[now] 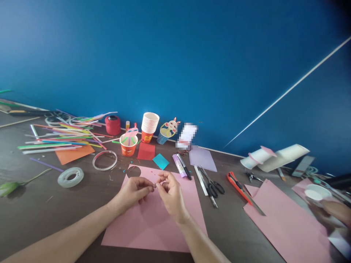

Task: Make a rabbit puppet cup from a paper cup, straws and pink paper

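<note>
Over a pink sheet of paper [148,230], my left hand [135,190] and my right hand [171,199] meet fingertip to fingertip. Both are closed in a pinch. Something tiny and dark shows between the fingertips, too small to name. The sheet has a round cut-out [134,171] near its far left corner. Just beyond the sheet are a blue paper square [161,161], a red paper square [146,151], a purple marker [179,166] and a black pen [184,166]. Black-handled scissors [215,186] lie to the right.
Drinking straws [65,135], a tape roll [70,177] and a paper cup [128,146] are on the left. Stacked cups [150,126] stand by the blue wall. An orange utility knife [241,188] lies beside pink sheets [285,219]. Another person's blurred hand [338,211] is at far right.
</note>
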A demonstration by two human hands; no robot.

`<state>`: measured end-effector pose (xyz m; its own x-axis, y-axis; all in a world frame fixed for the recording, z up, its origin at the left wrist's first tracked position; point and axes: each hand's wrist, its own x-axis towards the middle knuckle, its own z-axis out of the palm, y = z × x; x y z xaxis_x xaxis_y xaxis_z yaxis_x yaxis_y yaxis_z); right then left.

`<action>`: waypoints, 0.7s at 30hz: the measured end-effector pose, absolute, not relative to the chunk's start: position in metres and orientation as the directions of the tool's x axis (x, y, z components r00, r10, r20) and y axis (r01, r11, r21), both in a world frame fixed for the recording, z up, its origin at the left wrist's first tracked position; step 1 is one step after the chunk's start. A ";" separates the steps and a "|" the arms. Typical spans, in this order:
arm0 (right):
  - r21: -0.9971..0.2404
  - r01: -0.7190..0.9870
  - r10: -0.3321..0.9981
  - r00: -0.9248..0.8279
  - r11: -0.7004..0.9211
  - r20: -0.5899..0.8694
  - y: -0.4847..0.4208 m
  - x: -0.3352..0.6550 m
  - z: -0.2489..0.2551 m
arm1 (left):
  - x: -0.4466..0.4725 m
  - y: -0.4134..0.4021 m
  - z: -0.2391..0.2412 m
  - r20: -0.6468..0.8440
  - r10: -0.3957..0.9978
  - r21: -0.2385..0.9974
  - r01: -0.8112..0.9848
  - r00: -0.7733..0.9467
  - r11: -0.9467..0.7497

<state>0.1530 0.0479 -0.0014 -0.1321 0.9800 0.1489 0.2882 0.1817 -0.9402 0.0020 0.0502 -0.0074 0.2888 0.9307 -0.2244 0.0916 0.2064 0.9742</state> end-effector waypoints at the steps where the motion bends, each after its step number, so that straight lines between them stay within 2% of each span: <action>1: -0.937 0.297 0.980 -0.129 0.186 0.153 0.047 0.152 -0.002 | 0.002 0.050 -0.008 -0.223 0.929 0.975 0.084 0.296 0.207; 5: -0.921 0.333 0.975 -0.152 0.205 0.162 0.044 0.149 -0.003 | 0.002 0.051 -0.011 -0.199 0.943 0.980 0.051 0.268 0.193; 12: -0.814 0.451 0.929 -0.221 0.366 0.296 0.038 0.149 -0.003 | 0.001 0.050 -0.006 -0.231 0.931 0.969 -0.020 0.282 0.246; 16: -0.877 0.382 0.955 -0.172 0.291 0.243 0.039 0.147 -0.003 | 0.000 0.049 -0.004 -0.233 0.926 0.967 -0.031 0.296 0.253; 21: -0.985 0.148 0.975 -0.215 0.088 0.055 0.046 0.148 -0.002 | 0.000 0.051 -0.008 -0.236 0.926 0.967 -0.026 0.295 0.255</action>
<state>0.1484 0.0459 -0.0020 -0.2147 0.9751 0.0552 0.1484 0.0884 -0.9850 0.0005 0.0506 -0.0077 0.2955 0.9257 -0.2360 -0.0261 0.2548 0.9667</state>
